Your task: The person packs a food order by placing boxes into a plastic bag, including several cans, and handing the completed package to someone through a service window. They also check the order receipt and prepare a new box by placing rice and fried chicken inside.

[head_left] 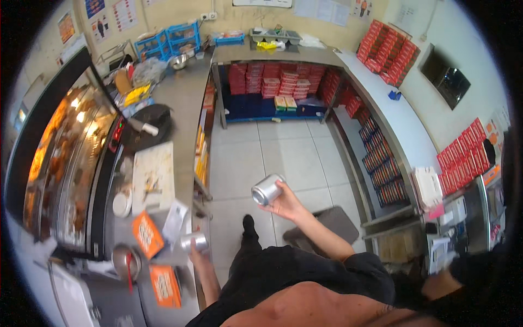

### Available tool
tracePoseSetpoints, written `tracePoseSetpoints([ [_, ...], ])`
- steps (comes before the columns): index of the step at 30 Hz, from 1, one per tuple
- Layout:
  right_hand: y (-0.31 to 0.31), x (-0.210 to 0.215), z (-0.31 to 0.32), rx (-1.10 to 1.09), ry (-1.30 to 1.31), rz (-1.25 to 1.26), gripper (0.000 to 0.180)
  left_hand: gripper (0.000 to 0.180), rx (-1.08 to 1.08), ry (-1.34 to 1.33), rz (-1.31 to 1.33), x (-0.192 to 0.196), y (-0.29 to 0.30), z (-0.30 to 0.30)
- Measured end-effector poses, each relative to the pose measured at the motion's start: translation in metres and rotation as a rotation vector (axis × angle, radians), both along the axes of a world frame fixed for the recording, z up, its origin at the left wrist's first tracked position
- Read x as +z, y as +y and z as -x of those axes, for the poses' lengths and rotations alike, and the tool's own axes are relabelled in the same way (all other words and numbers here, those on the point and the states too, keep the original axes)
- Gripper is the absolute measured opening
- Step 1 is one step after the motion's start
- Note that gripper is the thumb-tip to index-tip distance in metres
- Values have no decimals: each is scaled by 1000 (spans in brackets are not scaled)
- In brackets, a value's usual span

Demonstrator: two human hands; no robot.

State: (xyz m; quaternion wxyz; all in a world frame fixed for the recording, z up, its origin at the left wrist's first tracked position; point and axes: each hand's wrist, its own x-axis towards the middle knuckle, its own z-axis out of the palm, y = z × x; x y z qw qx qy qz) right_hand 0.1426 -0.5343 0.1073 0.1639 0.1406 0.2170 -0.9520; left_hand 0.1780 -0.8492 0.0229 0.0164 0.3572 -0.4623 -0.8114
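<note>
A shiny metal shaker can (267, 189) rides tipped on its side out over the tiled floor (283, 152), the right hand (286, 204) cupping it from below with fingers curled round its base, so a loose wrist looks likely to dump its contents or drop it. Its twin, a second silver can (194, 241), sits at the steel counter (182, 103) edge, pinched in the left hand (197, 256), close enough to the lip to slide off beside the orange packets (147, 234). Both look smooth, cylindrical and slippery.
</note>
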Motion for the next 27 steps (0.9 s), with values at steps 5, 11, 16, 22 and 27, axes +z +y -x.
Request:
tracePoseSetpoints([
  [5,77,-4,150,-105,-249,24,58,45,-141,-43,120,10,95,198],
  [11,267,-22,333,-364,-8,-332,41,40,-508,317,146,85,288,439],
  [16,418,8,559,-695,62,-837,48,55,-724,578,343,70,480,680],
  [22,636,-56,832,-981,118,-1587,73,69,-606,834,764,49,739,899],
  [27,648,-92,944,-1054,106,-1886,75,82,-668,600,1091,11,805,1007],
])
